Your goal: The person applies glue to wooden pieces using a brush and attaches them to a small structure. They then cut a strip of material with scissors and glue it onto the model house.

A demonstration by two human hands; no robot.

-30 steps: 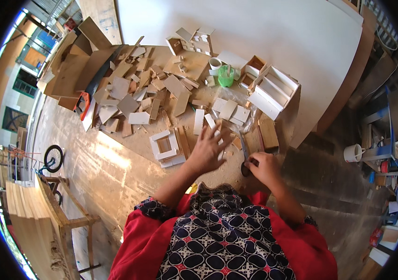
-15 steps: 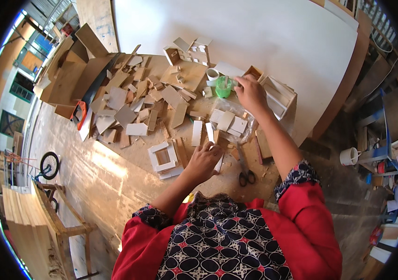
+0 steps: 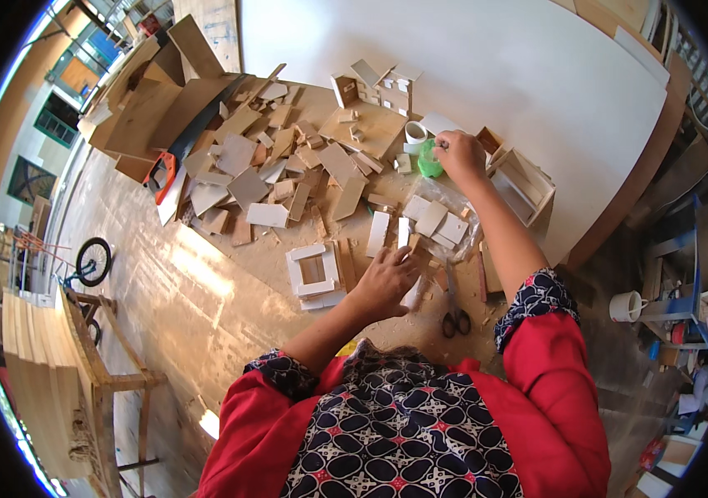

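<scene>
My left hand is closed over a narrow white strip, low over the near part of the worktable, fingers curled down. Farther off to the right, my right hand has its fingers pinched together at the rim of a green plastic cup; what they pinch is too small to make out. A white rectangular frame lies left of my left hand. Close to its fingertips is a flat white piece. Dark-handled scissors lie to the right of that hand.
A heap of wood offcuts covers the table's left side, with an orange-handled saw at its edge. A small wooden house model, a white roll and an open wooden box stand toward the back. White pieces lie on clear plastic.
My right hand has closed its fingers and come right up to the green cup, where they were extended before. My left hand stays by the white strip. The whole view has shifted slightly.
</scene>
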